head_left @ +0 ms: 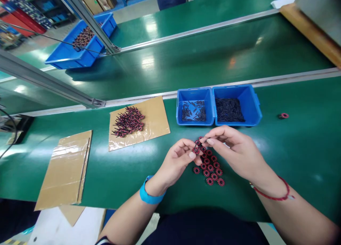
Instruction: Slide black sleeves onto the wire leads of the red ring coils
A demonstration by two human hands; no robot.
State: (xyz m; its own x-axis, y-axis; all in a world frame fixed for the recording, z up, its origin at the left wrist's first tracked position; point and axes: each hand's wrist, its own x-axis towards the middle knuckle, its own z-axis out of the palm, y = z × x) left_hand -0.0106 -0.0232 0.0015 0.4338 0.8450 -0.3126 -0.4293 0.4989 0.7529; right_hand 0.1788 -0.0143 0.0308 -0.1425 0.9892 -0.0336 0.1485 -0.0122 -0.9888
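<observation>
My left hand [181, 158] pinches a small red-and-black ring part [196, 150] between thumb and fingers. Close beside it, my right hand [231, 148] has thumb and index finger pressed together on a thin dark piece [205, 140] at the ring part. Below and between the hands, several similar red-and-black rings [210, 167] lie on the green table. Behind my hands stand two blue bins: the left bin [195, 121] holds scattered small dark tubes, and the right bin [252, 106] holds a dense heap of dark pieces.
Ring parts with dark stems [129, 122] are piled on a cardboard sheet [156, 120]. More cardboard [62, 167] lies at the left. One loose ring [283, 115] sits at the right. Beyond a metal post [53, 78] stands a large blue crate [71, 60] of copper-coloured parts.
</observation>
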